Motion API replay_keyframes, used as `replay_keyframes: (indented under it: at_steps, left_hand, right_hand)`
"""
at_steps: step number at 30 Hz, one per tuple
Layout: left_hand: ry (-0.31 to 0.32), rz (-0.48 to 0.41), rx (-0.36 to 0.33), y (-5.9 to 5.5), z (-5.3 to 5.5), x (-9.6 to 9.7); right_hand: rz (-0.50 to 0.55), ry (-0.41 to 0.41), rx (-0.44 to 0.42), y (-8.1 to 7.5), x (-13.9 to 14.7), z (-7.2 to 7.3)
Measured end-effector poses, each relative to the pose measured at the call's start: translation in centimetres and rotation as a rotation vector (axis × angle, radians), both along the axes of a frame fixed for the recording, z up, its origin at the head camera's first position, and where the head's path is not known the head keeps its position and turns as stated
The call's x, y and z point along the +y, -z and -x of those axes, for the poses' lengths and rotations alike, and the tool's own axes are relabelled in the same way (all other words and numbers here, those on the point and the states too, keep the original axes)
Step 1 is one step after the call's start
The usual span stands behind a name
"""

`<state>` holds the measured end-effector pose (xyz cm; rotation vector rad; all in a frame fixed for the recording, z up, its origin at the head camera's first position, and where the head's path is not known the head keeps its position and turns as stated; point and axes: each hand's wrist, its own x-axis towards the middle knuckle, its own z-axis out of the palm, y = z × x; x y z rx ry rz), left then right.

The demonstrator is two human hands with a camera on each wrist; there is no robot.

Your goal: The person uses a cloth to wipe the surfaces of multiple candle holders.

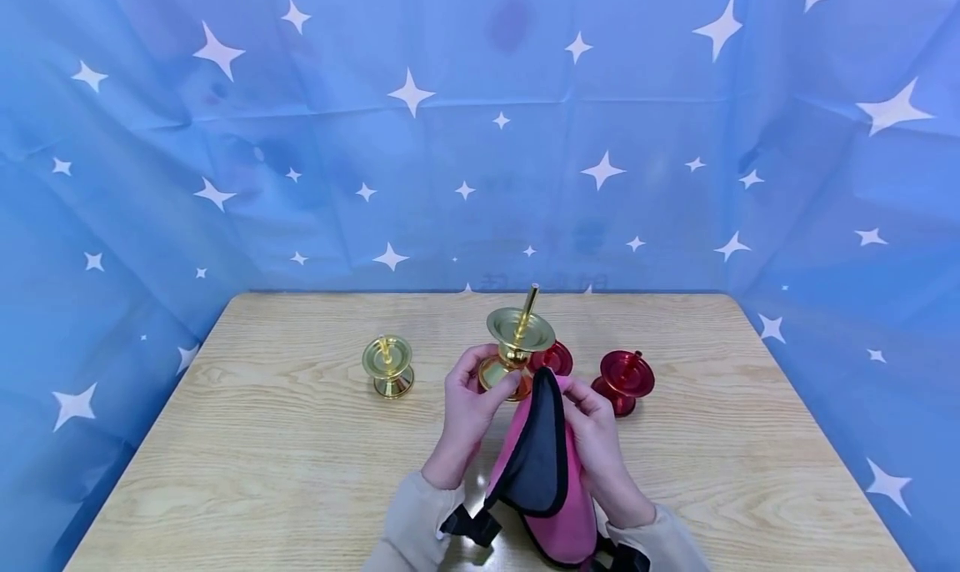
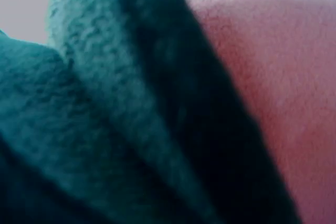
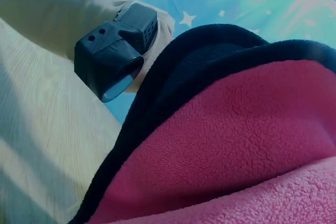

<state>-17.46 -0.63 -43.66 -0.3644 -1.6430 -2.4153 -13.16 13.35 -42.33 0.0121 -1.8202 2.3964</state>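
Tilted in my left hand [image 1: 467, 409] is a gold candle holder [image 1: 517, 330] with a wide dish and an upright stem; the fingers and thumb grip its base. My right hand [image 1: 598, 439] pinches a two-sided cloth [image 1: 546, 464], pink on one face and dark grey on the other, edged in black. The cloth hangs folded between the wrists, its upper end close to the holder's base. Whether it touches the base is hard to tell. In both wrist views the cloth [image 2: 278, 87] [image 3: 231, 114] fills much of the picture and hides the fingers.
A smaller gold candle holder [image 1: 387, 365] stands to the left on the wooden table [image 1: 285, 439]. One red candle holder [image 1: 626, 380] stands to the right; another red one [image 1: 555, 358] is partly hidden behind the hands. A blue star-patterned curtain [image 1: 480, 138] surrounds the table.
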Motion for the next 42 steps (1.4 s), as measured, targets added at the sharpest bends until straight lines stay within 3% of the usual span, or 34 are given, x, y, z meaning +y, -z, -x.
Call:
replay_keyframes:
  at_steps: [4,8,17,20,23,26,31,35,42]
  left_hand:
    - [0.031,0.008,-0.041,0.0,0.1,-0.2]
    - [0.048,0.028,-0.034,0.0,0.2,-0.2]
    - [-0.006,0.109,0.016,0.4,0.5,-0.4]
    - [-0.057,0.138,0.031,0.6,0.6,-0.5]
    - [-0.161,0.212,0.059,0.5,0.7,-0.6]
    - [-0.254,0.289,0.087,-0.4,0.3,-0.8]
    - [-0.315,0.347,0.107,-1.5,0.0,-1.3]
    - [-0.349,0.397,0.119,-0.7,0.7,-1.8]
    - [-0.420,0.412,0.077,3.3,2.8,-2.1]
  right_hand:
    - [-0.008,0.016,-0.010,0.0,0.0,0.1]
    - [-0.001,0.034,-0.024,0.1,0.1,0.2]
    - [0.002,0.019,-0.047,0.1,0.3,0.5]
    - [-0.003,0.029,-0.050,0.0,0.3,0.4]
    - [-0.009,0.041,-0.038,-0.1,0.5,0.3]
    - [-0.012,0.053,-0.017,-0.3,0.9,0.3]
    - [0.011,0.070,0.027,-0.8,1.7,0.1]
    - [0.065,0.051,0.076,-1.2,2.4,-0.1]
    - [0.144,0.015,0.167,-2.0,3.5,-0.5]
